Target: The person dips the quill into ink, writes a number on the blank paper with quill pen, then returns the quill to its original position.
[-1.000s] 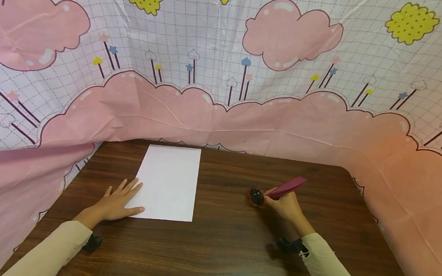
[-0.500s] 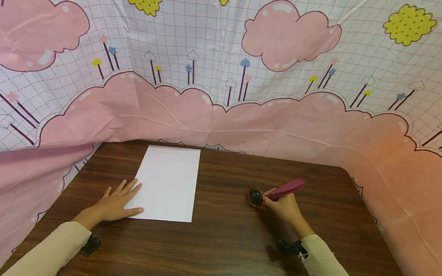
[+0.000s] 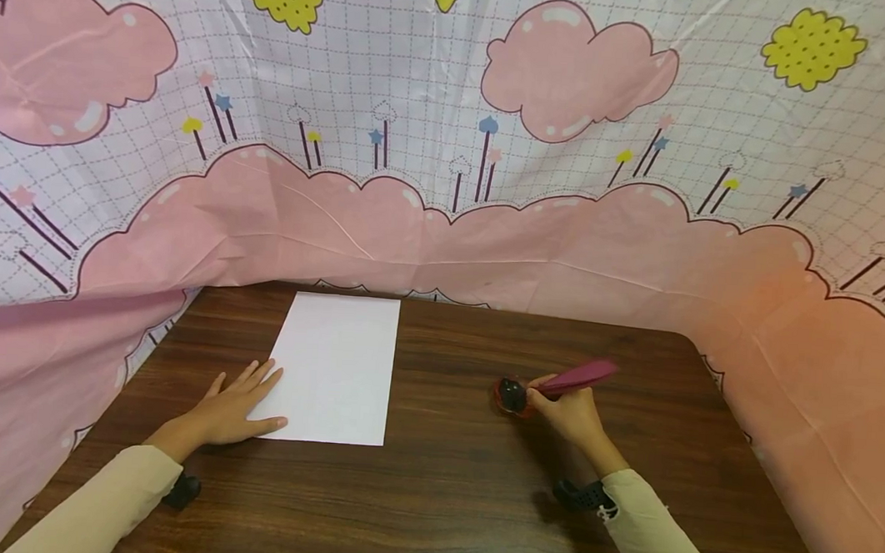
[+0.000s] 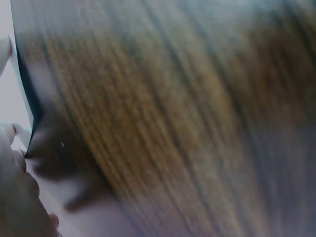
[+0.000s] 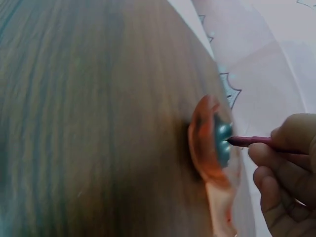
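A white sheet of paper (image 3: 336,371) lies on the table's left half. My left hand (image 3: 229,407) rests flat on its lower left edge, fingers spread; the left wrist view catches only parts of those fingers (image 4: 19,182). On the right, my right hand (image 3: 574,415) pinches a maroon feather pen (image 3: 576,377) between thumb and fingers. Its broad feather end slants up to the right. The pen's dark tip meets the glossy black middle of a small reddish-orange pot (image 5: 202,140); whether it is inside cannot be made out. The pot (image 3: 512,395) stands on the table.
The dark wood-grain table (image 3: 431,493) carries the paper and the pot, set well apart. A pink and white printed cloth (image 3: 415,225) hangs along the back and both sides. Black wrist bands sit at both sleeves (image 3: 651,521).
The pen's feather end has shifted slightly to the right, its tip still at the pot. The left hand and the paper keep their places.
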Action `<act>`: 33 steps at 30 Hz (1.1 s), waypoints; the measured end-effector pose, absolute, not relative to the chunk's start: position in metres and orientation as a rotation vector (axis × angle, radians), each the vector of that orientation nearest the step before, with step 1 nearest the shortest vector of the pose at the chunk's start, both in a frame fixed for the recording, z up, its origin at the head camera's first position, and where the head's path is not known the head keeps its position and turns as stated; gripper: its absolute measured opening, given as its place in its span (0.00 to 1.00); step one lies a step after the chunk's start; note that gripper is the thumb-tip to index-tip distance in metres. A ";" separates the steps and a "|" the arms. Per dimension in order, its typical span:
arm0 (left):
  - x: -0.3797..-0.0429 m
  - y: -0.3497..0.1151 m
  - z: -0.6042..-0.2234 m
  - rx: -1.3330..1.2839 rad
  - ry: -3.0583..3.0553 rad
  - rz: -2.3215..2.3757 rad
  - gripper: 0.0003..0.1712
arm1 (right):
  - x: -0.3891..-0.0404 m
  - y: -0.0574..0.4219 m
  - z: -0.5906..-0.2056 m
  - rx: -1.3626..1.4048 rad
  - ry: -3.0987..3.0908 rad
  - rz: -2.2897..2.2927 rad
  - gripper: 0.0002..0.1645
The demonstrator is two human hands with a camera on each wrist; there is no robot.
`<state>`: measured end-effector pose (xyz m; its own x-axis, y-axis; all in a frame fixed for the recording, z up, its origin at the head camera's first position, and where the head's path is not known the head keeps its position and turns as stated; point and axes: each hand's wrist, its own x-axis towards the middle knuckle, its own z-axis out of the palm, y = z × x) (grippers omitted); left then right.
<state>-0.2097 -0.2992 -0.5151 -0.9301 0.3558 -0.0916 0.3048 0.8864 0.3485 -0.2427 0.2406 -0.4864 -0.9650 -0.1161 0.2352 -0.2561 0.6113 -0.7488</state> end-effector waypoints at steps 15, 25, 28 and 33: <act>-0.221 -0.310 -0.536 0.559 2.887 0.566 0.56 | -0.259 0.175 -0.446 0.238 -2.573 1.399 0.14; -0.213 -0.303 -0.522 0.577 2.900 0.607 0.53 | -0.277 0.109 -0.441 0.227 -2.459 1.579 0.12; -0.214 -0.305 -0.526 0.583 2.900 0.589 0.54 | -0.282 0.092 -0.440 0.264 -2.406 1.629 0.09; -0.215 -0.309 -0.533 0.603 2.924 0.614 0.54 | -0.288 0.068 -0.442 0.229 -2.339 1.693 0.09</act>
<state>-0.2153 -0.3092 -0.5328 -0.9174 0.3978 -0.0102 0.3601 0.8407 0.4044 -0.2881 0.0679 -0.4421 -0.9578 0.0163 0.2869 -0.2674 0.3147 -0.9108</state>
